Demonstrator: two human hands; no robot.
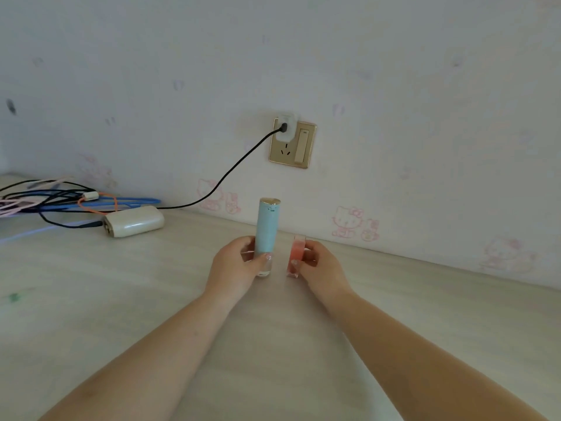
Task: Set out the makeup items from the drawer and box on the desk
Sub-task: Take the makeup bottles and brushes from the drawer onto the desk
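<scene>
A tall light-blue tube (pixel 267 226) with a gold top and a clear base stands upright on the pale wooden desk (pixel 121 299) near the wall. My left hand (pixel 238 268) grips its lower part. Just to the right, a small pink clear-cased makeup item (pixel 297 253) stands upright on the desk, and my right hand (pixel 321 267) holds it from its right side. The two items stand a few centimetres apart. No drawer or box is in view.
A white power adapter (pixel 133 221) lies at the back left, beside a tangle of black, blue, orange and pink cables (pixel 57 199). A black cable (pixel 230 168) runs up to a gold wall socket (pixel 293 142). The wall stands close behind the items.
</scene>
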